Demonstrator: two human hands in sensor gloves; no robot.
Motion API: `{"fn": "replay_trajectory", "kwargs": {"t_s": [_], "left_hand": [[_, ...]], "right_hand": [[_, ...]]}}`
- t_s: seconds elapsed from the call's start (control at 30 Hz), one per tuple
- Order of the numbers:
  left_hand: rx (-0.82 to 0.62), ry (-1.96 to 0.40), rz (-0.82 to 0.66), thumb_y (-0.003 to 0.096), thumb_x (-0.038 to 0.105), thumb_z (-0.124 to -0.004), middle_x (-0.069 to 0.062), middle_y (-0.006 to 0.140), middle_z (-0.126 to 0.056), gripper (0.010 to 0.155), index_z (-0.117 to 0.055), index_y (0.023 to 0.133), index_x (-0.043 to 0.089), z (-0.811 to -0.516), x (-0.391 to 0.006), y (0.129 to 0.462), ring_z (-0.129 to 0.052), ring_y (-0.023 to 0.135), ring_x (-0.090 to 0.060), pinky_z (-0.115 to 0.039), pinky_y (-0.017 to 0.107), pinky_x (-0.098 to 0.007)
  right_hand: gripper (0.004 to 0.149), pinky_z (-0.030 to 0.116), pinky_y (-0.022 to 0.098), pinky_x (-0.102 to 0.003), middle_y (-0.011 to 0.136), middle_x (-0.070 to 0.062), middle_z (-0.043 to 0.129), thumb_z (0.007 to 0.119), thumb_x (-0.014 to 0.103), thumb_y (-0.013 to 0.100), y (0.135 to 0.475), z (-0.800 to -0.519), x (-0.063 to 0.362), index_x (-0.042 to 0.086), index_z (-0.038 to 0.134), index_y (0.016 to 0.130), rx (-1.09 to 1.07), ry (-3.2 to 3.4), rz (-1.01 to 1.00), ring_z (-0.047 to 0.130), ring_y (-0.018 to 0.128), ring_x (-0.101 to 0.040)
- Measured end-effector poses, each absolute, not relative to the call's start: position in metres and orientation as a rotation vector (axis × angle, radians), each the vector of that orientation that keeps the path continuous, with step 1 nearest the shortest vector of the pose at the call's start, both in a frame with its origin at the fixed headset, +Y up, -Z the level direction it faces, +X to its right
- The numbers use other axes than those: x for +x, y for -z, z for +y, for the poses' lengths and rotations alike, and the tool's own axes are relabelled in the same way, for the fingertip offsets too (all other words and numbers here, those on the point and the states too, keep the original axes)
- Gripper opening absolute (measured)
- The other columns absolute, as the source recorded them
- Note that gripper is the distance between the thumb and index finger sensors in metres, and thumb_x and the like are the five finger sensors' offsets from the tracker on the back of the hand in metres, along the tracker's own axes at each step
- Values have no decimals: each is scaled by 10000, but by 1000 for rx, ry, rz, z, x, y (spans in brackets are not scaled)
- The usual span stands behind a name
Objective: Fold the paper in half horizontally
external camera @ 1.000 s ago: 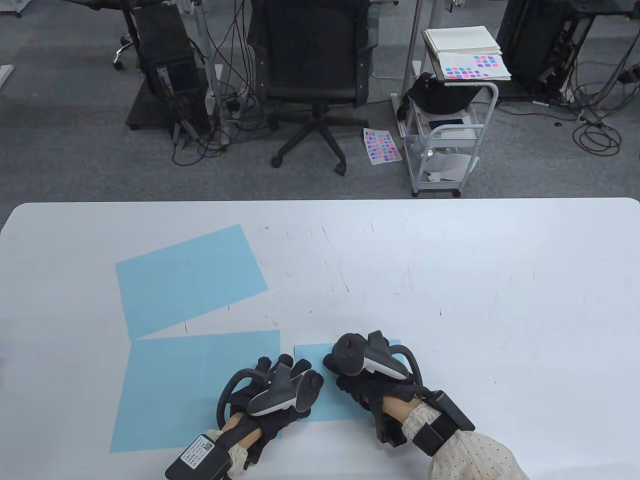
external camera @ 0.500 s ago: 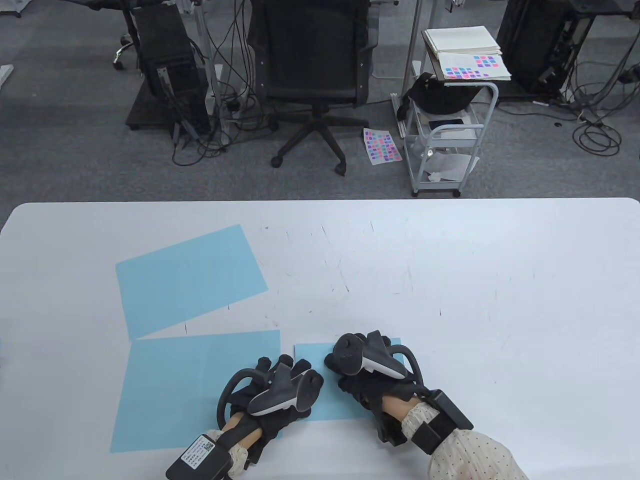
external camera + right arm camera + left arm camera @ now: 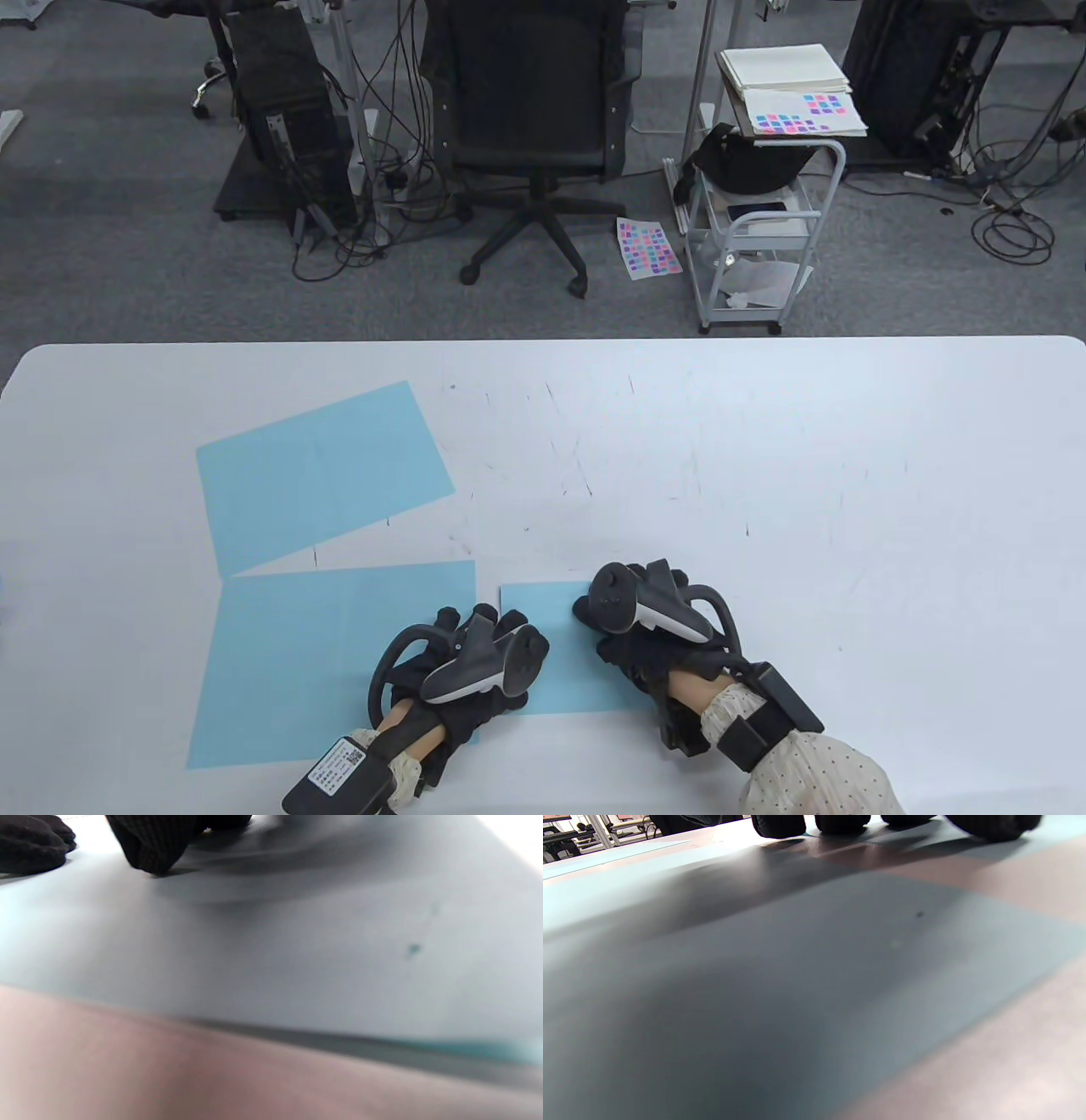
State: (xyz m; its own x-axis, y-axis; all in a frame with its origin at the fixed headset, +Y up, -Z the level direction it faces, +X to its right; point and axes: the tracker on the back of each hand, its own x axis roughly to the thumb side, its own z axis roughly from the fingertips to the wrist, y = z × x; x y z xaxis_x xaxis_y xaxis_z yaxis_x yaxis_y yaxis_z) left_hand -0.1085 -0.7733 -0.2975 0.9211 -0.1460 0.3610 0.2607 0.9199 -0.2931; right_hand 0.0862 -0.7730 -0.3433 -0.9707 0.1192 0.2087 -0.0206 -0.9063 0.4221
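A small light blue folded paper [image 3: 564, 654] lies flat near the table's front edge, between my hands. My left hand [image 3: 471, 654] rests flat on its left part, fingers pointing away from me; in the left wrist view its fingertips [image 3: 780, 823] press down on the surface. My right hand [image 3: 645, 628] lies on the paper's right part, palm down. In the right wrist view a gloved finger [image 3: 148, 844] touches the paper [image 3: 297, 963]. The paper's right edge is hidden under my right hand.
Two larger light blue sheets lie on the white table [image 3: 806, 475]: one [image 3: 322, 662] just left of my left hand, one [image 3: 322, 475] tilted farther back on the left. Beyond the table stand an office chair [image 3: 530, 127] and a white cart [image 3: 764, 221].
My right hand has slid to the right along the folded paper, uncovering more of its middle. My left hand has stayed in place.
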Motion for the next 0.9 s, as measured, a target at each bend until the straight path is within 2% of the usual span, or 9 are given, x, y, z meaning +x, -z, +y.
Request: {"fn": "replay_trajectory", "kwargs": {"t_s": [0.9], "left_hand": [[-358, 204, -331, 337, 609, -690, 276, 1143, -429, 654, -465, 949, 638, -773, -109, 299, -488, 1155, -114, -470, 874, -495]], "right_hand": [[603, 137, 745, -635, 1151, 197, 362, 727, 391, 477, 345, -774, 132, 448, 469, 1019, 155, -2951, 658, 185, 1083, -288]]}}
